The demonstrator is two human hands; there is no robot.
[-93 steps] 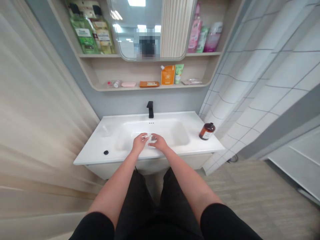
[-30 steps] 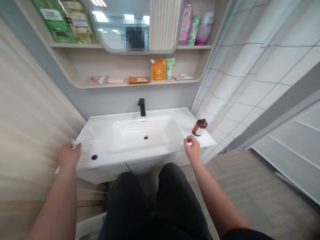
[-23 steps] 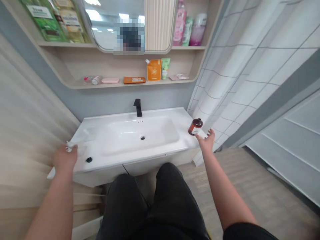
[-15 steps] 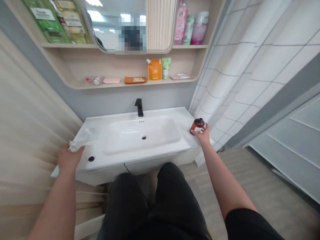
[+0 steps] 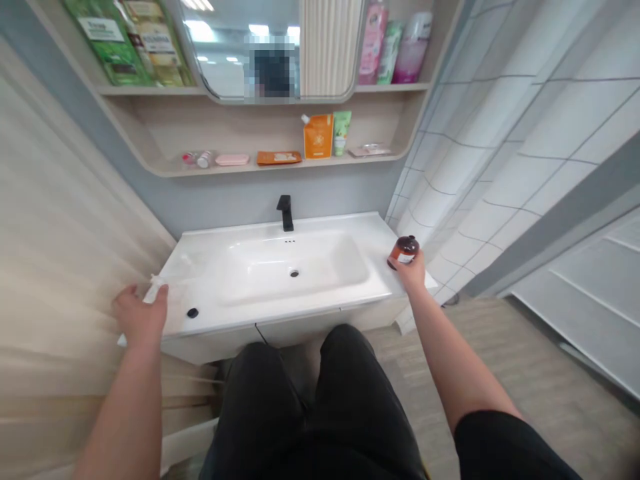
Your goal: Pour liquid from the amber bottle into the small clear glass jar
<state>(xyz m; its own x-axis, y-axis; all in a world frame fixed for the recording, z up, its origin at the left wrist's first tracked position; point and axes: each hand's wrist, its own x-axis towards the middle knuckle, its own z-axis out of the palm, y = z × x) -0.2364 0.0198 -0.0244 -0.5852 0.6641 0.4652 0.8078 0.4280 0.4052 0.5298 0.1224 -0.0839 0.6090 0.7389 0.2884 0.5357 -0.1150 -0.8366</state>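
A person's right hand (image 5: 411, 272) closes around an amber glass bottle (image 5: 404, 252) with a black cap and a white label, at the right end of a white washbasin (image 5: 280, 315), the fingers curled around the bottle's side and pressed together. The left hand (image 5: 140, 313) reaches the basin's front left corner, its fingers parted and the thumb raised, with a white wipe (image 5: 156, 291) against the thumb side and a strip of it showing below the palm; whether the fingers are pinching it cannot be told. Between the hands, a black faucet (image 5: 286, 213) stands at the back of the basin, behind a round drain (image 5: 294, 273), and a small black plug (image 5: 193, 313) sits on the front left of the basin top. Above the basin, a wooden shelf (image 5: 235, 170) holds an orange pouch (image 5: 318, 136), a green tube (image 5: 341, 132), a pink soap bar (image 5: 232, 160) and an orange packet (image 5: 279, 158). Higher still, green refill packs (image 5: 125, 47) and pink bottles (image 5: 385, 43) flank a mirror (image 5: 225, 60) showing the person's pixelated reflection, while a white grid-patterned curtain (image 5: 500, 167) hangs to the basin's right, and dark shorts (image 5: 310, 407) fill the view below it
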